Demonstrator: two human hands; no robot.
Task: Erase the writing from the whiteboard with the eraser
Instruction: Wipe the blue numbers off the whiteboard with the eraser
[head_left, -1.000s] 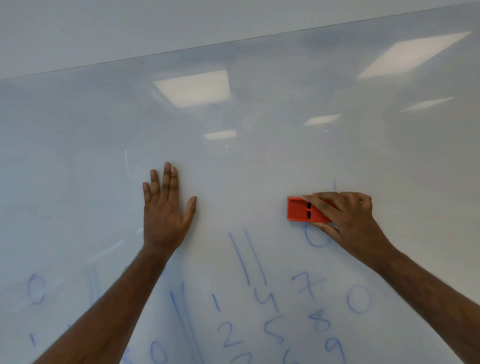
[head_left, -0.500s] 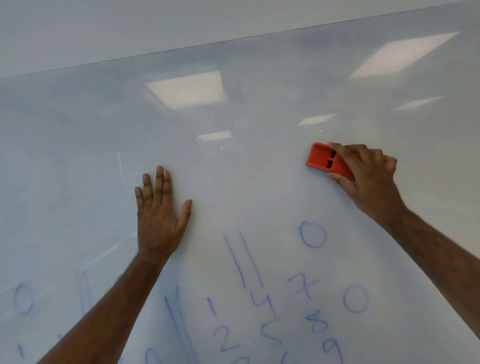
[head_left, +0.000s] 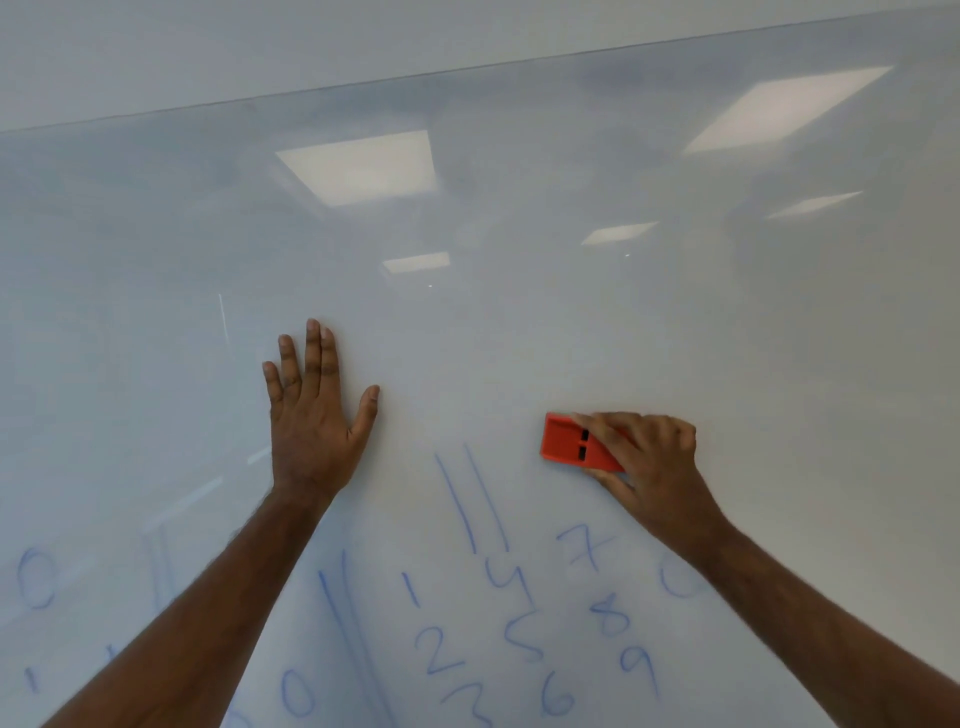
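Our right hand (head_left: 657, 467) has its grip closed around the orange eraser (head_left: 574, 446), pressed flat on the whiteboard (head_left: 519, 338) with its long axis running left-right. What matters next: the remaining blue digits (head_left: 519, 634) sit just below and left of the eraser, the 7 (head_left: 584, 551) closest, so we'd guess we sweep downward. The left hand (head_left: 311, 415) is open, palm braced flat on the board, holding nothing. Half a second ago the eraser was higher up, and the 0 that sat below it then is gone.
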